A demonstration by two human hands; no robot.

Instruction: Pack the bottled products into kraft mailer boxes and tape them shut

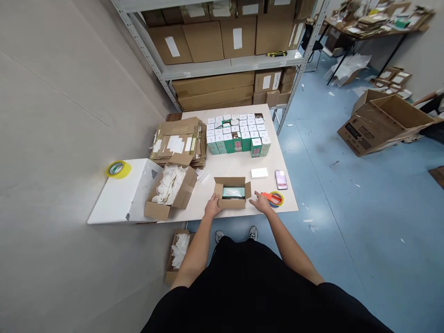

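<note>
A small open cardboard box (231,204) stands at the table's front edge with its flaps folded out. Inside it lies a green-and-white packet (233,192). My left hand (212,206) grips the box at its left front corner. Just right of the box, my right hand (261,203) is open, fingers apart and holding nothing. Beside that hand is an orange tape dispenser (272,198) with a yellow roll. A white slip box (259,173) and a phone-like pinkish item (280,180), blurred, lie behind it.
Rows of green-and-white product boxes (237,132) fill the table's back. Flattened cartons (176,138) are stacked left, near a carton of white paper (169,185). A yellow tape roll (118,169) rests on a white block. Shelving (208,68) stands behind; a large carton (367,127) sits right, beside a person.
</note>
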